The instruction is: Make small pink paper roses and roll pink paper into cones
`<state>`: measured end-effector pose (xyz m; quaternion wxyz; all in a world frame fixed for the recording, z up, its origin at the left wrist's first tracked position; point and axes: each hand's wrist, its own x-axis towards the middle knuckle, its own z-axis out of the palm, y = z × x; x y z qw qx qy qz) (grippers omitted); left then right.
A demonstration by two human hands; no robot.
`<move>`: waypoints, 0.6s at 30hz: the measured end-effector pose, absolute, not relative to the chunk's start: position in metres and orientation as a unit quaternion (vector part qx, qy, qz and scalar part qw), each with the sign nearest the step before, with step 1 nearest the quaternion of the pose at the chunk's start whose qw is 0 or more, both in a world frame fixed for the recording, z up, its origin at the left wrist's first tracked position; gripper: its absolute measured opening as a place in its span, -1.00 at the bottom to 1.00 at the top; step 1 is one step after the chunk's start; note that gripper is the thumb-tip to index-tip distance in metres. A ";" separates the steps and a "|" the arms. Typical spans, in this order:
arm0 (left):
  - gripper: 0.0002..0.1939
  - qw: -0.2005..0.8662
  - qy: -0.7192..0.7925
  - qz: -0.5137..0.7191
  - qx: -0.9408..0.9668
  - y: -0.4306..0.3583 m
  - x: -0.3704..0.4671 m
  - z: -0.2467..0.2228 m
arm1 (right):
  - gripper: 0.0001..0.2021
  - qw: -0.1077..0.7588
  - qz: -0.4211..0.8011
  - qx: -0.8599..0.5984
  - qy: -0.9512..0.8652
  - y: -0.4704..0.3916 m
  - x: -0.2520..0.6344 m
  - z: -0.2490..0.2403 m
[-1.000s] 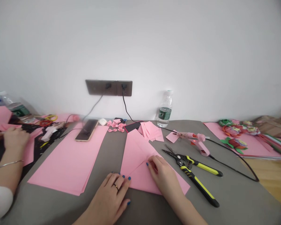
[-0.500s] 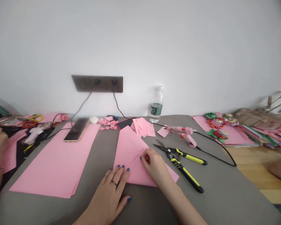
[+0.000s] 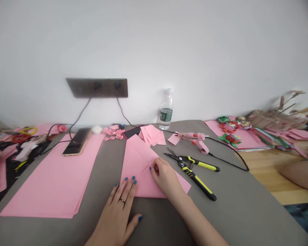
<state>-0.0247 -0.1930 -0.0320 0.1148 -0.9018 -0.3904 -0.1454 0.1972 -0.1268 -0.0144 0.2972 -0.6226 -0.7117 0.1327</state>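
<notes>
A folded sheet of pink paper (image 3: 136, 159) lies on the grey table in front of me, a flap's edge running across it. My left hand (image 3: 120, 205) is flat, fingers spread, with its fingertips resting on the paper's lower left edge. On the right half of the sheet, my right hand (image 3: 165, 176) has its fingers curled together, pinching at the flap's edge; the fingertips are partly hidden. Pliers with yellow and black handles (image 3: 192, 171) lie spread just right of that hand. Beyond them sits a pink glue gun (image 3: 195, 138) with its cord trailing right.
Large pink sheets (image 3: 51, 177) lie at left, with a phone (image 3: 77, 141) on them. Small pink paper squares (image 3: 152, 135), paper flowers (image 3: 113, 132) and a water bottle (image 3: 166, 111) stand along the back. Colourful folded flowers (image 3: 231, 128) lie right. Other people's arms (image 3: 301, 172) show at both sides.
The view has turned slightly, so everything sits a little further left. My hands keep nearly the same pose on the paper. At the left edge, another person's hand has moved mostly out of view.
</notes>
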 end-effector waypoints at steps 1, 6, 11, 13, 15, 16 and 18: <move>-0.29 0.113 -0.389 -0.144 -0.903 -0.193 -0.025 -0.032 | -0.80 0.297 0.133 -0.623 -0.711 -0.126 0.197 -0.015; -0.25 0.123 -0.379 -0.135 -0.907 -0.194 -0.025 -0.032 | -0.80 0.293 0.133 -0.629 -0.708 -0.126 0.197 -0.014; -0.28 0.122 -0.397 -0.137 -0.899 -0.194 -0.021 -0.031 | -0.83 0.284 0.128 -0.631 -0.710 -0.127 0.196 -0.013; -0.29 0.122 -0.406 -0.142 -0.894 -0.194 -0.019 -0.032 | -0.83 0.281 0.123 -0.632 -0.711 -0.127 0.196 -0.013; -0.29 0.121 -0.411 -0.144 -0.892 -0.194 -0.018 -0.033 | -0.83 0.279 0.119 -0.632 -0.713 -0.126 0.197 -0.013; -0.29 0.119 -0.414 -0.144 -0.891 -0.195 -0.018 -0.033 | -0.83 0.279 0.117 -0.631 -0.715 -0.126 0.197 -0.013; -0.29 0.110 -0.418 -0.144 -0.890 -0.196 -0.017 -0.034 | -0.83 0.279 0.114 -0.628 -0.718 -0.126 0.196 -0.012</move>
